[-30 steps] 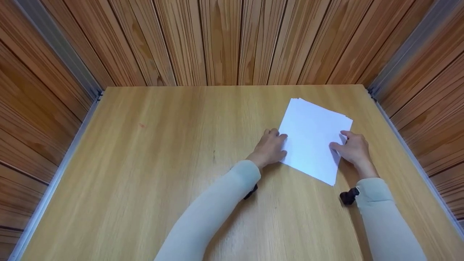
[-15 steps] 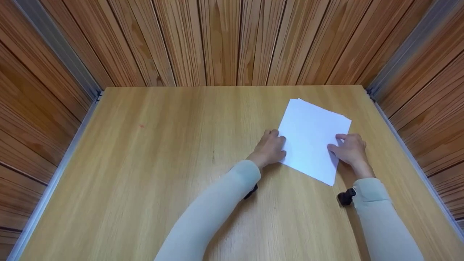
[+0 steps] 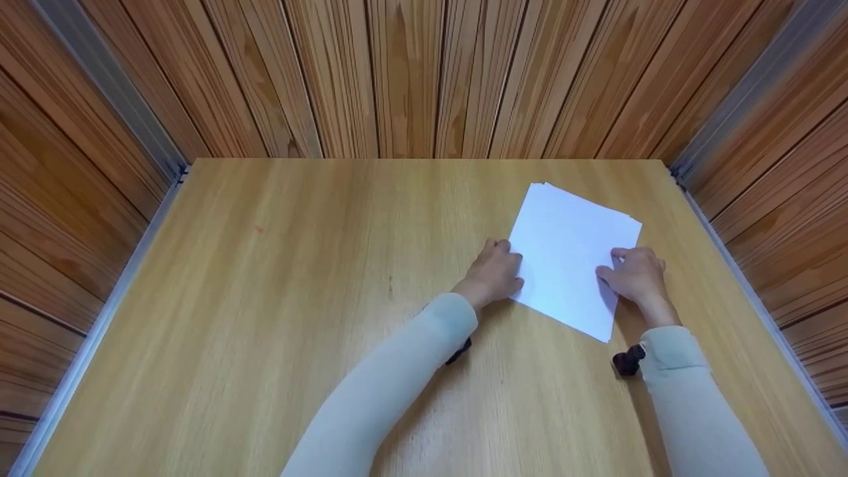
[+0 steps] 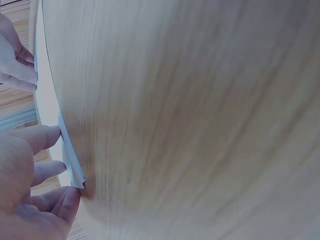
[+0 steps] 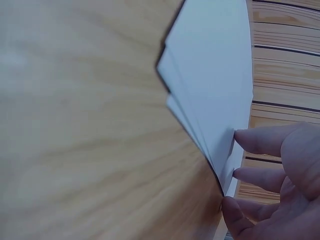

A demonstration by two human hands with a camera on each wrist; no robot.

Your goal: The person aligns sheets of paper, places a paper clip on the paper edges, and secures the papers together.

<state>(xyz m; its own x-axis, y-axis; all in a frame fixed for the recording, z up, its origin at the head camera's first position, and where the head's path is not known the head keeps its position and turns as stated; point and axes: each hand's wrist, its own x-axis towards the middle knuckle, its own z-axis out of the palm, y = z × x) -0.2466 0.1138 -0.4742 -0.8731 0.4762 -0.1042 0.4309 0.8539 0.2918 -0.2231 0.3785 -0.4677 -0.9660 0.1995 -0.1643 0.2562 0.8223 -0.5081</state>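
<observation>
A stack of white sheets (image 3: 570, 258) lies on the right side of the tabletop (image 3: 298, 278), turned a bit. The left hand (image 3: 490, 273) holds its left edge and the right hand (image 3: 639, 275) its right edge, fingers bent, with small gaps between them. This looks like the tidying-up step. Some far corners stick out, so the next move likely needs soft pushes from both sides.

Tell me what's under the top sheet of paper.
Edges of other sheets poke out beneath the top sheet, with the table below; whatever else lies there is covered.
</observation>
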